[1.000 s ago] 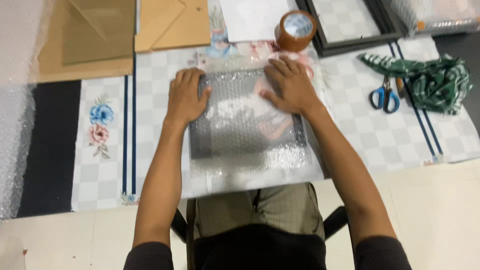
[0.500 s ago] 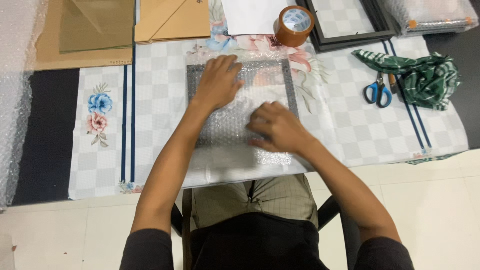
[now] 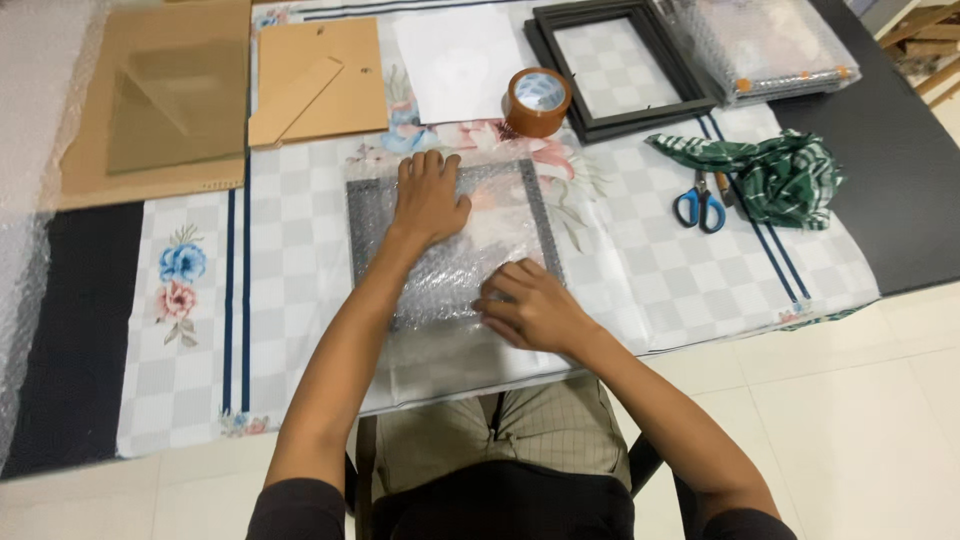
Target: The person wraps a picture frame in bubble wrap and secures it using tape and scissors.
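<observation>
The right hand [image 3: 530, 310] lies nearest, fingers loosely together, flat on the near edge of the bubble-wrapped frame [image 3: 450, 240] at the tabletop's [image 3: 300, 290] middle. Further on, the left hand [image 3: 428, 195] presses its far part, fingers slightly spread. Beyond sit a tape roll [image 3: 537, 101], scissors [image 3: 700, 206] and an empty black frame [image 3: 620, 65].

Single head-worn view, looking steeply down from above onto table [image 3: 300, 250] and lap, fairly near, far table edge toward frame top.
</observation>
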